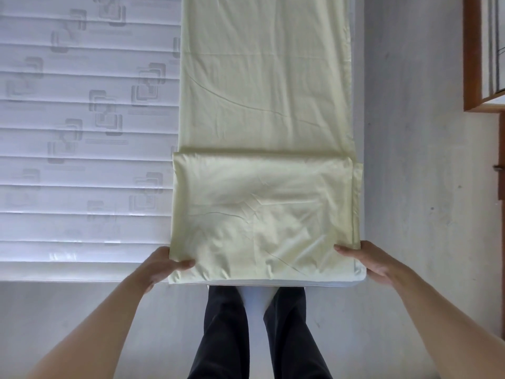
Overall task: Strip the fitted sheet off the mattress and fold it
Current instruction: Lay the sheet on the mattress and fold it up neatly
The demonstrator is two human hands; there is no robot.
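Note:
The pale green fitted sheet (pixel 262 86) lies as a long strip along the right side of the bare white mattress (pixel 82 149). Its near end is folded over into a thicker rectangular pad (pixel 262 212) at the mattress's front edge. My left hand (pixel 164 265) grips the pad's near left corner, thumb on top and fingers underneath. My right hand (pixel 369 259) grips the near right corner the same way, at the mattress corner.
The quilted mattress top spreads bare to the left of the sheet. Grey floor (pixel 410 160) runs along the right side and in front, where my legs stand. A wooden-framed piece of furniture (pixel 471 64) stands at the far right.

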